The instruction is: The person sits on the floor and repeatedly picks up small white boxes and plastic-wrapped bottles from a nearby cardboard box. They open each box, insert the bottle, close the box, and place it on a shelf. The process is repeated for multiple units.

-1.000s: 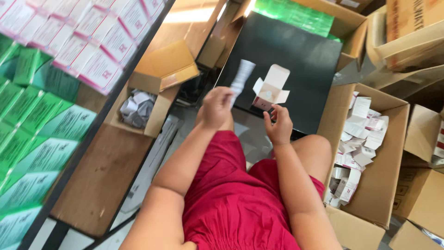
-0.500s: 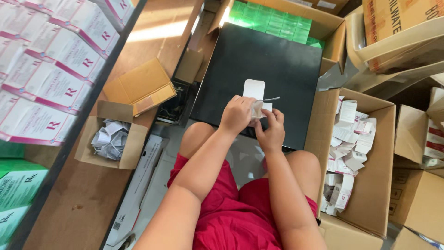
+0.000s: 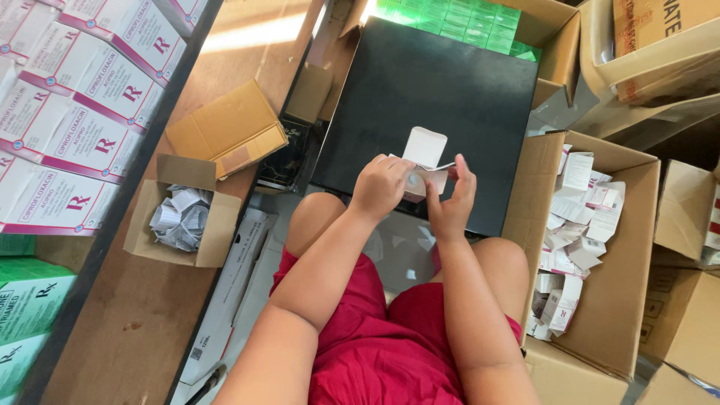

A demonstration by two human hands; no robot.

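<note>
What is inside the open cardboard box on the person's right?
The open brown cardboard box on the right holds a loose heap of small white-and-pink paper cartons, several with open flaps. Whatever lies beneath the heap, and the box floor, is covered.

Single head camera looks steeply down, close over the lap

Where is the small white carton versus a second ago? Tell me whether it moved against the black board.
Yes. The small white carton came down from the black board's far part toward its near edge.

Small white carton (image 3: 424, 154), flap open
</note>
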